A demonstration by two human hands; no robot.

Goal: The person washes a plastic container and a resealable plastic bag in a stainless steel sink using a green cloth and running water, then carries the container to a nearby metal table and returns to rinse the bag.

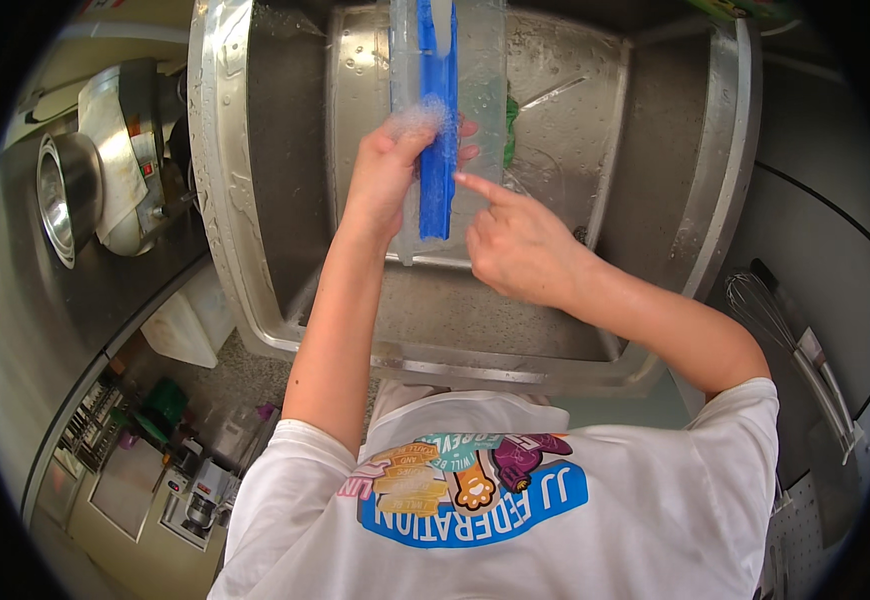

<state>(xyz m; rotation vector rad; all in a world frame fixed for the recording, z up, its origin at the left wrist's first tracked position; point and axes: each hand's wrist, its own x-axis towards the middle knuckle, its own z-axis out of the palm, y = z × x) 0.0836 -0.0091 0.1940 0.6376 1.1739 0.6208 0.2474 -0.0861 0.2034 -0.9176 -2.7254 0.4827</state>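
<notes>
A long blue plastic channel-like piece [438,199] lies lengthwise along a clear plastic container or panel [483,90] above the basin of a steel sink [517,367]. My left hand [390,169] grips the blue piece, thumb on the near side and fingertips showing past its right edge. White foam and a pale stream, seemingly water, are on the piece above the thumb. My right hand [517,232] is just right of the blue piece, index finger extended to its edge, the other fingers curled with nothing visible in them.
Something green [510,133] shows behind the clear plastic in the basin. A stand mixer [123,165] with a steel bowl [67,199] stands on the left counter. A balloon whisk [761,300] hangs at the right. White slabs [179,330] stand below the left counter.
</notes>
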